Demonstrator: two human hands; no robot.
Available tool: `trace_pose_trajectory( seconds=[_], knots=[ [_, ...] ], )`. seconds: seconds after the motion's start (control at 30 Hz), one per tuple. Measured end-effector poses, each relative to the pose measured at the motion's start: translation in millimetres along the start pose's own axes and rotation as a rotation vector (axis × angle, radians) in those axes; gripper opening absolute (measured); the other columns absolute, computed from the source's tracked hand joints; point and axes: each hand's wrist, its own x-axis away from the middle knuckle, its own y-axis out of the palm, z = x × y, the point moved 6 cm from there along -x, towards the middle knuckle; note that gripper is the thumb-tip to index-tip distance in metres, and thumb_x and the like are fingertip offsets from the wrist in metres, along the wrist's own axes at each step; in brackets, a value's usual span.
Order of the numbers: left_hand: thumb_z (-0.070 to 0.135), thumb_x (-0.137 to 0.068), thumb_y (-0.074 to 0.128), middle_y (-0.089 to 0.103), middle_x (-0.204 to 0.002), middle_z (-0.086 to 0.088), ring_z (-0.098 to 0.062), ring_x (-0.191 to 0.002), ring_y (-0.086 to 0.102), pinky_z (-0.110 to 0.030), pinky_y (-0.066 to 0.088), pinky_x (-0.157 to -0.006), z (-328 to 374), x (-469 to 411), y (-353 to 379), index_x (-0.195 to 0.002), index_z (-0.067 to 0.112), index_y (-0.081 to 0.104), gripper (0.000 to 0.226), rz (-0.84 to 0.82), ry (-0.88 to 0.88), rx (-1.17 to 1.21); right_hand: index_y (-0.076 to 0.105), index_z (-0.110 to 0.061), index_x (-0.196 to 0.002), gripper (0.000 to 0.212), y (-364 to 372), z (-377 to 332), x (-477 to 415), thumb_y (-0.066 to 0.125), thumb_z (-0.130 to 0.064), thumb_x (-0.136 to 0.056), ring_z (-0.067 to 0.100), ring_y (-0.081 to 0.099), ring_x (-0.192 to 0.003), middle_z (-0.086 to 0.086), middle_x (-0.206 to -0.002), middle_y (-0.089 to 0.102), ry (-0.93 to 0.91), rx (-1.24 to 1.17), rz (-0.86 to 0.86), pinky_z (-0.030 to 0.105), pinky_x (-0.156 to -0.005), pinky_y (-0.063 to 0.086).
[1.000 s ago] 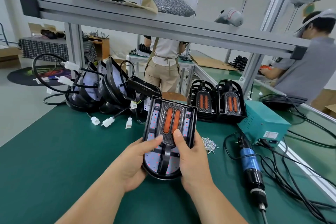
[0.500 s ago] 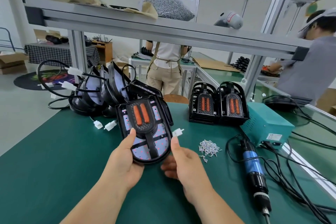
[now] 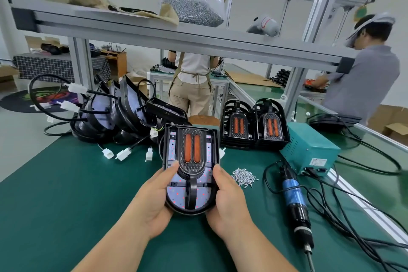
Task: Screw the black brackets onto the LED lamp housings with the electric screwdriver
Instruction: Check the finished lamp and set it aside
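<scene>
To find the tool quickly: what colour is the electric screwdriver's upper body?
The electric screwdriver is blue there, black below; head view.

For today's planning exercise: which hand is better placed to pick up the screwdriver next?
Probably right. The screwdriver lies just beyond the right hand; the left hand would have to cross the lamp both hold.

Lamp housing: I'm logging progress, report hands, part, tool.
Left hand, right hand grip lamp housing, black bracket on it. Electric screwdriver lies untouched at right. Loose screws between, no obstruction.
</scene>
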Motion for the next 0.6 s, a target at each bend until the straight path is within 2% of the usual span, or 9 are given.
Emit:
trace_pose_trajectory(
  seconds=[0.1, 0.2, 0.33, 0.43, 0.47, 0.53, 0.6],
  knots=[
    [0.044, -0.088, 0.046, 0.066, -0.127, -0.017, -0.032, -0.119, 0.064, -0.043, 0.055, -0.091, 2, 5, 11, -0.120, 0.008, 0.071, 0.054, -0.147, -0.031, 0.097, 0.068, 0.001, -0.112, 0.032, -1, -10, 0, 0.042, -0.017, -0.105, 0.031, 0.071, -0.097, 0.019, -0.108, 0.074, -0.031, 0.005, 0.043, 0.046, -0.090, 0.056],
    [0.043, -0.090, 0.043, 0.061, -0.135, -0.018, -0.032, -0.126, 0.057, -0.046, 0.040, -0.108, -1, 7, 12, -0.133, 0.004, 0.060, 0.060, -0.166, -0.049, 0.154, 0.071, -0.002, -0.100, 0.034, -5, -24, 0, 0.041, -0.017, -0.106, 0.027, 0.073, -0.087, 0.016, -0.101, 0.076, -0.090, 0.021, 0.080, 0.040, -0.080, 0.058],
    [0.030, -0.089, 0.049, 0.064, -0.133, -0.007, -0.021, -0.111, 0.064, -0.037, 0.047, -0.101, -1, 11, 16, -0.133, 0.011, 0.061, 0.049, -0.194, 0.021, 0.127, 0.070, -0.004, -0.086, 0.037, -10, -42, 6, 0.043, -0.018, -0.106, 0.027, 0.068, -0.082, 0.013, -0.089, 0.076, -0.182, 0.119, 0.142, 0.046, -0.090, 0.053],
    [0.030, -0.096, 0.044, 0.058, -0.141, -0.011, -0.026, -0.130, 0.055, -0.045, 0.042, -0.111, 2, 19, 36, -0.140, 0.013, 0.055, 0.048, -0.272, 0.076, 0.075, 0.069, 0.000, -0.087, 0.038, -15, -49, 14, 0.043, -0.020, -0.106, 0.025, 0.065, -0.085, 0.013, -0.091, 0.076, -0.230, 0.208, 0.201, 0.045, -0.091, 0.053],
    [0.031, -0.097, 0.043, 0.057, -0.141, -0.013, -0.029, -0.132, 0.054, -0.047, 0.040, -0.111, 2, 21, 46, -0.140, 0.012, 0.055, 0.048, -0.290, 0.085, 0.089, 0.069, -0.001, -0.085, 0.040, -18, -51, 18, 0.043, -0.021, -0.106, 0.025, 0.063, -0.083, 0.012, -0.088, 0.075, -0.244, 0.205, 0.223, 0.043, -0.088, 0.052],
    [0.032, -0.099, 0.040, 0.059, -0.138, -0.015, -0.030, -0.129, 0.056, -0.045, 0.047, -0.107, 1, 23, 68, -0.138, 0.010, 0.057, 0.047, -0.312, 0.091, 0.113, 0.071, -0.010, -0.076, 0.042, -28, -60, 25, 0.044, -0.022, -0.106, 0.024, 0.063, -0.080, 0.008, -0.083, 0.075, -0.263, 0.160, 0.268, 0.040, -0.083, 0.052],
    [0.031, -0.101, 0.038, 0.062, -0.135, -0.016, -0.031, -0.125, 0.060, -0.044, 0.052, -0.100, -4, 24, 94, -0.135, 0.008, 0.059, 0.045, -0.321, 0.088, 0.108, 0.073, -0.013, -0.076, 0.042, -42, -75, 32, 0.045, -0.022, -0.106, 0.025, 0.067, -0.080, 0.009, -0.087, 0.077, -0.277, 0.110, 0.317, 0.041, -0.085, 0.054]
  ],
)
